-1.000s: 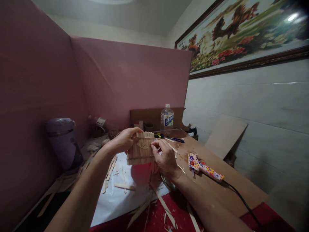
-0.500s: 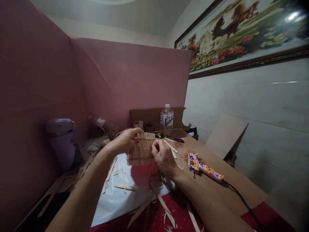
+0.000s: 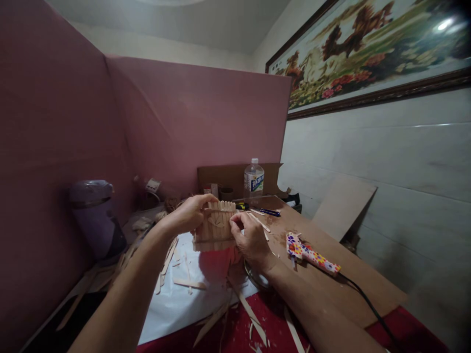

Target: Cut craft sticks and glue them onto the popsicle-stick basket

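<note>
A small panel of wooden craft sticks (image 3: 221, 230) set side by side, with a strip across its lower part, is held up over the table. My left hand (image 3: 196, 211) grips the panel at its upper left edge, thumb and fingers closed on it. At the right edge, my right hand (image 3: 248, 238) has thumb and forefinger pinched together close to the panel's face. Whatever lies in that pinch is too small or hidden to make out. Small pointed wood pieces (image 3: 217, 221) sit on the panel's face.
A flowered hot glue gun (image 3: 309, 255) with a black cord lies on the brown board (image 3: 353, 294) at right. Behind stand a clear bottle (image 3: 253, 179) and a blue pen-like tool (image 3: 270, 212). Loose sticks (image 3: 189, 284) litter the white sheet (image 3: 158, 318). A lidded purple container (image 3: 97, 220) stands left.
The panel and both hands have shifted only very slightly. My right hand's pinch has moved a touch left, nearer the panel's face.
</note>
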The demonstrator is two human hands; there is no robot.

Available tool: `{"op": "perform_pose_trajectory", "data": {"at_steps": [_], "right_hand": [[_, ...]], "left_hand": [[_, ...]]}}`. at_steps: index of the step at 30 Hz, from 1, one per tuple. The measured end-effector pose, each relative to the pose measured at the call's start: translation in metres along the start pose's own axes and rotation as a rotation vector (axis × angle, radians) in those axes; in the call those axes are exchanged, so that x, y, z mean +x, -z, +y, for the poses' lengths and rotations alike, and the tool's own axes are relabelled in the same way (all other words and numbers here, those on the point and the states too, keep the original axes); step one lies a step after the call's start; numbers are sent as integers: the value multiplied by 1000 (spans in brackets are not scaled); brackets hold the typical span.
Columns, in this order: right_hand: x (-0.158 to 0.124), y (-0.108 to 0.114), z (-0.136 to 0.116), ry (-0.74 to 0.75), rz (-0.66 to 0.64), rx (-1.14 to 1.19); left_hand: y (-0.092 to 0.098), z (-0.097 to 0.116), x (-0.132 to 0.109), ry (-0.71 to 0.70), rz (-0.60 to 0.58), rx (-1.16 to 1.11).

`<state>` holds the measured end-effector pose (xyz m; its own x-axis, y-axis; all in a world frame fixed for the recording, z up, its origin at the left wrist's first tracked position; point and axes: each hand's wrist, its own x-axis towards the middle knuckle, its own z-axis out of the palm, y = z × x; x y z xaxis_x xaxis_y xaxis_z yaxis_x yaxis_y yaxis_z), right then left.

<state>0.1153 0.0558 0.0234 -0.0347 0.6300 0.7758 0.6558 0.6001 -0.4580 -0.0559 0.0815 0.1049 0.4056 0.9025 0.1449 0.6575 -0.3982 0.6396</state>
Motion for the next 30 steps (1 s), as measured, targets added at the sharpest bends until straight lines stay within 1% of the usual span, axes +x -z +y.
{"op": "perform_pose_trajectory", "data": {"at_steps": [5,9,11,17,19,26,30], "right_hand": [[-2,-3,2,5,-15,-55],[-3,-3,3,-84,41,-15],[-3,-2,2,-96,65,11],[-3,4,-5,30,71,42],[-3,5,-5,35,62,48],[-3,7,-2,32,48,59],[-3,8,-2,26,28,53]], "left_hand": [[1,1,-1,4,0,-11],[3,7,-4,27,-27,-29],[3,8,-4,27,-28,-30],[5,3,-3,-55,1,37],[5,3,-3,-61,4,48],[6,9,-6,-8,-26,24],[5,7,-5,-11,-19,20]]}}
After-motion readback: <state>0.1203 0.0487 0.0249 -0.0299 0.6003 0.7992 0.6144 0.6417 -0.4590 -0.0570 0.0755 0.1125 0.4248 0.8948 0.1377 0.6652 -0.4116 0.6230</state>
